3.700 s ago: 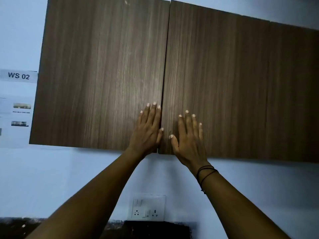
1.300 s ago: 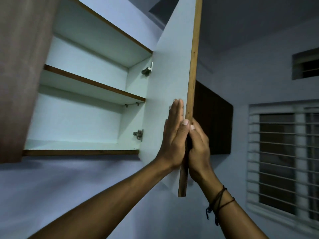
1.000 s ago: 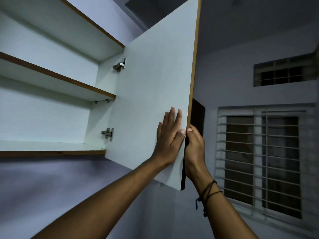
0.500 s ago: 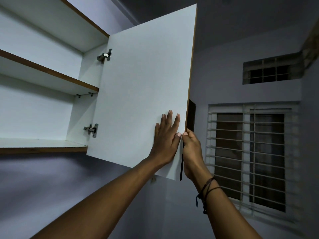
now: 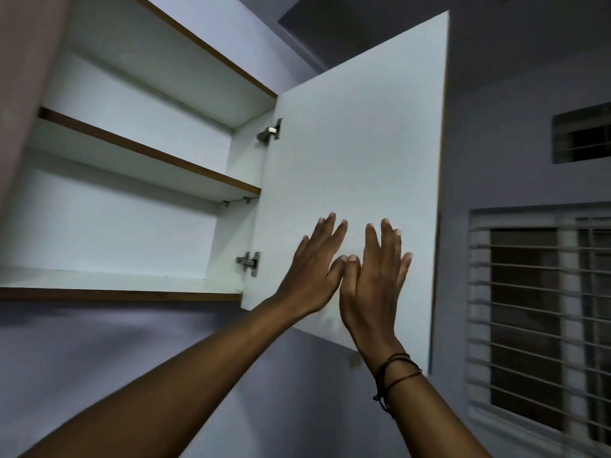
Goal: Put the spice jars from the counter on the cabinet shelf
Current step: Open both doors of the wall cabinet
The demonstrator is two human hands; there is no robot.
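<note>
White laminate lines the wall cabinet's right-hand door, which stands swung wide on its hinges, its inner face turned toward the camera. Both hands lie flat against that face, fingers straight and spread, gripping nothing: the left hand at about seven o'clock from the door's centre, the right hand just beside it at six o'clock, their thumbs touching. A dark cord bracelet circles the right wrist.

As I judge it, only the opening step is done. The cabinet is open and the shelves are reachable, but no spice jar is in view anywhere; the counter itself lies below the frame, so the jars presumably sit there, out of sight. Every jar is left to fetch and place.

Counting what shows: two hands; one open white door, plus the brown wood-grain edge of another door at nine o'clock; two white shelf boards with brown front edging, the middle shelf and the bottom shelf, both holding nothing visible; two metal hinges, the upper hinge and the lower hinge; one barred window at four o'clock; one small vent opening at two o'clock; zero jars.
</note>
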